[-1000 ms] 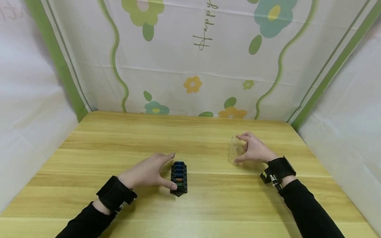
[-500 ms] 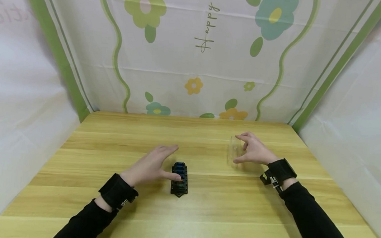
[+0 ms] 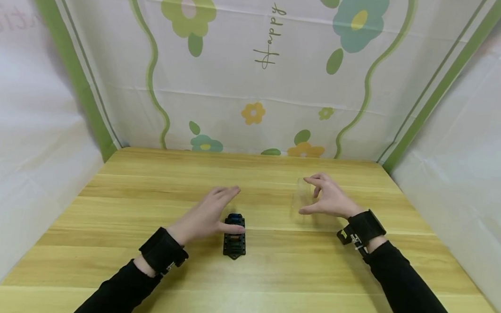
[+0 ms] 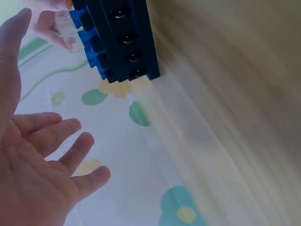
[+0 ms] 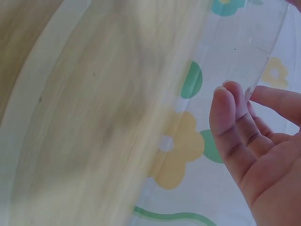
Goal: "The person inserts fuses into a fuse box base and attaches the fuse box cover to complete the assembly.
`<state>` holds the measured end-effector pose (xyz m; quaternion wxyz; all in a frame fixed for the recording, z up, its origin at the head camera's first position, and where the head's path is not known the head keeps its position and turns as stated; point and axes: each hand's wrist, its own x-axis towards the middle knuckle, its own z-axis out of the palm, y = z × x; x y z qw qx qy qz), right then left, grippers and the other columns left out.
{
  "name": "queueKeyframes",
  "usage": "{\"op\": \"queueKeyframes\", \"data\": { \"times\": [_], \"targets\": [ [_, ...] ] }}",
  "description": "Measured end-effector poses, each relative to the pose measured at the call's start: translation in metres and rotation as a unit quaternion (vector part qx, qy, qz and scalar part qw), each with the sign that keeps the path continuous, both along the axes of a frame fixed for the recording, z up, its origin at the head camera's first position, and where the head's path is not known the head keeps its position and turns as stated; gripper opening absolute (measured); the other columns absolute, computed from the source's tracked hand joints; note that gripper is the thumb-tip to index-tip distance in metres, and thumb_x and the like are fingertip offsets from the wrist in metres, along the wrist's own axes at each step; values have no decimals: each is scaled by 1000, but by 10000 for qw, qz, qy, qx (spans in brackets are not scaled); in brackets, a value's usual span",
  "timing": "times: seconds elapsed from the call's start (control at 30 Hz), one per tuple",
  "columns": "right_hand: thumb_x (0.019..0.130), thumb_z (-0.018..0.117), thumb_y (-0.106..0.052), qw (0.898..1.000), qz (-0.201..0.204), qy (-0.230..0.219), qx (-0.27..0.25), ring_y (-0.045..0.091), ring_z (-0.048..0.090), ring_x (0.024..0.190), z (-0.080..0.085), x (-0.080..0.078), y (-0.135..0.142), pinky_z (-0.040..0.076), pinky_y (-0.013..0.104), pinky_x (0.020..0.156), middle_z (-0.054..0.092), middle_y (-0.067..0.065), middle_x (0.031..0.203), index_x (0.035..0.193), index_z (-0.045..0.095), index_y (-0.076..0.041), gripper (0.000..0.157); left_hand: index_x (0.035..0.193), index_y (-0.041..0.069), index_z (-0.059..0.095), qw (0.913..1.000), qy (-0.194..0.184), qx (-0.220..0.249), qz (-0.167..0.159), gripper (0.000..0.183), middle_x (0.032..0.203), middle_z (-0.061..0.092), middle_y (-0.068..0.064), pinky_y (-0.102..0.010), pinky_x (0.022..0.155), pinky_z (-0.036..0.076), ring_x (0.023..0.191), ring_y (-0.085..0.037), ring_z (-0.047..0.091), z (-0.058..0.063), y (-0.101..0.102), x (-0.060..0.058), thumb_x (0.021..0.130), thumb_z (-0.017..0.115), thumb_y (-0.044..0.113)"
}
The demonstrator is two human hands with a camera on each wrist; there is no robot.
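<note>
A black fuse block (image 3: 234, 246) with several coloured fuses lies lengthwise on the wooden tabletop. My left hand (image 3: 204, 218) hovers at its left, fingers spread, with the thumb in front of part of the block in the head view. Nothing lies in that palm. In the left wrist view, screws along the side of the block (image 4: 127, 40) and its blue fuses show, beyond the fingers. Farther right, my right hand (image 3: 332, 198) grips a clear plastic cover (image 3: 299, 201) at its edge, between thumb and fingers. The right wrist view shows part of this cover (image 5: 244, 47) by the fingertips.
The light wooden table (image 3: 269, 285) reaches back to an upright white cloth (image 3: 229, 70) printed with flowers. Similar cloth walls stand at the left and right sides. Each wrist wears a black strap (image 3: 163, 251) with a small device.
My left hand has moved slightly up and to the right, its thumb passing farther across the fuse block. My right hand, with the clear cover, has shifted a little left.
</note>
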<state>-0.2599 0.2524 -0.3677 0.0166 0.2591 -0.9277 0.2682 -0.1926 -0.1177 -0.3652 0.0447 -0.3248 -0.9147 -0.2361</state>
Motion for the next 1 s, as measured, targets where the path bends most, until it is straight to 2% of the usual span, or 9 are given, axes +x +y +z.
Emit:
{"op": "queueKeyframes", "data": {
  "times": [0.27, 0.47, 1.0],
  "targets": [
    [62, 82, -55, 9998, 162, 106, -108, 15, 47, 75, 1, 7, -12, 41, 31, 64, 43, 5, 124, 139, 47, -4, 99, 153, 12, 22, 9999, -74, 47, -133, 99, 152, 27, -6, -41, 105, 29, 136, -26, 27, -1, 8, 0, 79, 64, 63],
    [63, 83, -51, 9990, 366, 173, -213, 19, 47, 76, 11, 16, -25, 40, 30, 61, 42, 2, 123, 140, 46, -5, 97, 153, 12, 19, 9997, -149, 41, -214, 98, 152, 26, -7, -39, 105, 29, 135, -25, 29, 0, 12, 0, 81, 63, 62],
    [61, 84, -50, 9939, 894, 585, -258, 18, 50, 74, 22, 36, -57, 44, 22, 54, 41, -1, 126, 138, 49, -5, 96, 153, 10, 17, 9988, 91, -206, -429, 104, 152, 26, -8, -39, 103, 32, 133, -28, 31, 9, 30, 0, 78, 63, 65]
  ]
}}
